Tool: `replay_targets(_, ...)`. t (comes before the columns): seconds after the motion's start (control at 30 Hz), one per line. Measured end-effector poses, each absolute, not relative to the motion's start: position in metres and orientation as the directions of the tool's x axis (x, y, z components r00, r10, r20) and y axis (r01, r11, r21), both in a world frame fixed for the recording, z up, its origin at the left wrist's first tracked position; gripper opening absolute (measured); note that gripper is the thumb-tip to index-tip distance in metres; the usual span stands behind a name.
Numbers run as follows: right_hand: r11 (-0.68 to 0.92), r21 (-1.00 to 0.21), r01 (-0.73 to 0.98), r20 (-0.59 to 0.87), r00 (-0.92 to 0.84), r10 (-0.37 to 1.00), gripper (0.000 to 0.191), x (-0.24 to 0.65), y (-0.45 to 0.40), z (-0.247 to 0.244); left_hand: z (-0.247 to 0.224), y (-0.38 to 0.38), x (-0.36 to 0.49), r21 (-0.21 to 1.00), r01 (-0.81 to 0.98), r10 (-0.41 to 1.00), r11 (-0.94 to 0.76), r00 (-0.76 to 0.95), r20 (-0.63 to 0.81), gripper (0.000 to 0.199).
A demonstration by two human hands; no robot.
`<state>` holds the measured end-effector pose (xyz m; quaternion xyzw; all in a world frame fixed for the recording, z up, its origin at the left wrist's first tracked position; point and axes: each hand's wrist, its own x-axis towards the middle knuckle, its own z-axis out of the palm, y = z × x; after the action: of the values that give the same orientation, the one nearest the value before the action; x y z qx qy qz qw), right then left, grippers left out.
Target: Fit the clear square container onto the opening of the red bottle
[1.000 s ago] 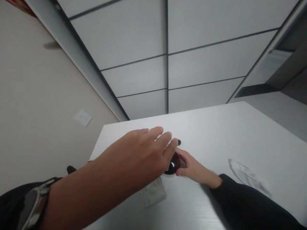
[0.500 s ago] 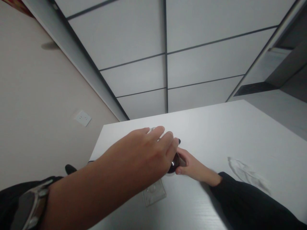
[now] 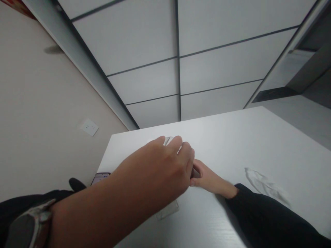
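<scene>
Dark glossy round object (image 3: 195,173), nearly hidden, sits between both hands over white table (image 3: 240,144). Left hand (image 3: 155,165): fingers (image 3: 184,151) together, curled over it, grip hidden. Right hand (image 3: 210,181): fingertips (image 3: 198,168) at its far side, grip unclear. Clear plastic plate (image 3: 167,210) lies just below it; phone (image 3: 100,178) well left of it.

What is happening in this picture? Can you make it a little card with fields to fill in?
Left hand: over a dark shiny round thing, hiding most of it
Right hand: fingers at that round thing
Beside them: a clear square plastic piece, on a white table
Table edge: a phone
Wall: a socket
Left wrist: a wristwatch
</scene>
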<state>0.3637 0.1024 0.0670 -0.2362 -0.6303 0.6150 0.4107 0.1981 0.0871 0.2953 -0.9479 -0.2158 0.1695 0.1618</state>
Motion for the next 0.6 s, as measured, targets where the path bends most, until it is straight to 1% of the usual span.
replay_targets(0.1,0.129,-0.972,-0.194,0.217,-0.545,0.81,0.094,0.364,0.102,0.067,0.292,0.084,0.197,-0.412,0.328,0.436,-0.85,0.877,-0.201,0.028)
replay_targets(0.23,0.153,-0.972,-0.178,0.227,-0.536,0.813,0.081,0.364,0.101,0.069,0.29,0.082,0.199,-0.424,0.335,0.445,-0.842,0.874,-0.194,0.028)
replay_targets(0.43,0.182,-0.969,-0.169,0.244,-0.518,0.82,0.07,0.365,0.101,0.07,0.295,0.08,0.213,-0.394,0.369,0.497,-0.842,0.815,-0.299,0.028)
replay_targets(0.5,0.179,-0.968,-0.175,0.245,-0.519,0.819,0.075,0.364,0.101,0.068,0.297,0.081,0.215,-0.383,0.375,0.503,-0.844,0.8,-0.327,0.028)
replay_targets(0.6,0.176,-0.964,-0.199,0.256,-0.52,0.815,0.088,0.364,0.102,0.065,0.297,0.083,0.208,-0.374,0.407,0.526,-0.833,0.791,-0.312,0.027)
